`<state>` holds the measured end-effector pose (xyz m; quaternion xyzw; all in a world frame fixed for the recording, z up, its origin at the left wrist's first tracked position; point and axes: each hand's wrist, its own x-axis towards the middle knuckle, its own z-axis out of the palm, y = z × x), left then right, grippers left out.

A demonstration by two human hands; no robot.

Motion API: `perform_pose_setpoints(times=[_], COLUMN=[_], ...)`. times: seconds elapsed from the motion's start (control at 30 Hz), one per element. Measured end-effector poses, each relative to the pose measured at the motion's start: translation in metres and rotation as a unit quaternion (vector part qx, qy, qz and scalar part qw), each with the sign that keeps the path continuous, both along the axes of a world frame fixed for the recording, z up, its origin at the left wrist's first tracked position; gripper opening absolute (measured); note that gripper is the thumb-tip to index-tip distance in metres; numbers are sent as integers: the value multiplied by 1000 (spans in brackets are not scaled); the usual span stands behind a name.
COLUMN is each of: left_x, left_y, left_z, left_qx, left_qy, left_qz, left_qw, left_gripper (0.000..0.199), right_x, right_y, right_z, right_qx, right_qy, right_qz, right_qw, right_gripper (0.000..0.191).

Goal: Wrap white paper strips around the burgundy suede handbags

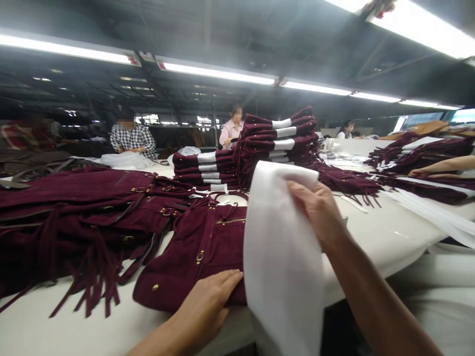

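A burgundy suede bag (185,262) with brass fittings and a zip lies flat on the table before me. My left hand (208,301) rests on its near edge, fingers stretched out over the suede and the thumb low by the edge. A long white strip (282,247), paper or thin fabric, hangs folded over at the top, pinched between the thumb and fingers of my right hand (319,207). It covers the right part of the bag and drops below the table edge.
More burgundy bags with fringes (85,212) lie to the left. Stacked bags with white bands (278,133) stand behind. Loose white strips (434,212) lie to the right, near another person's arm (445,167). Several people work farther back. The white table (374,242) has a near edge.
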<state>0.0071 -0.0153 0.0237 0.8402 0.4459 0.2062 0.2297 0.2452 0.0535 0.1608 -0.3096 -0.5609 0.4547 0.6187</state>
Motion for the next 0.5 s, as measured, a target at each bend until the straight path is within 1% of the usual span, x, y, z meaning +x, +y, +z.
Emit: perform_pose_setpoints(times=[0.03,0.07,0.1,0.13,0.17,0.2,0.23,0.27,0.33,0.4,0.43,0.47,0.5], left_x=[-1,-2,-2,-2,-1,0,2,4,7,7,6,3,0], left_y=[-2,-4,-5,-6,-5,-4,-1,2,9,19,24,30,36], left_z=[6,12,17,21,22,22,19,15,3,-8,-13,-18,-23], left_qx=[-56,-122,-195,-262,-312,-341,-352,-354,-357,-362,-355,-335,-305], left_qy=[-56,-126,-204,-284,-356,-417,-461,-487,-505,-506,-504,-498,-486], left_qz=[-20,-49,-79,-97,-100,-84,-51,-7,72,123,145,171,198], left_qw=[997,983,956,917,875,838,813,798,783,773,774,781,795], left_gripper=[75,74,80,89,94,94,88,78,59,50,49,50,51], right_x=[-14,-26,-36,-44,-50,-55,-60,-65,-76,-86,-90,-93,-95], right_y=[13,26,38,51,63,75,87,98,121,142,152,160,167], right_z=[-4,-10,-16,-23,-29,-35,-41,-48,-61,-76,-85,-94,-103], right_qx=[-7,-27,-54,-82,-110,-131,-148,-161,-182,-210,-224,-240,-256], right_qy=[18,31,42,48,52,55,54,50,34,10,-5,-21,-39], right_qz=[9,24,39,50,54,53,52,48,42,36,33,31,27], right_qw=[1000,999,997,994,991,988,986,985,982,977,974,970,966], right_gripper=[39,36,34,31,28,24,20,16,10,7,7,9,13])
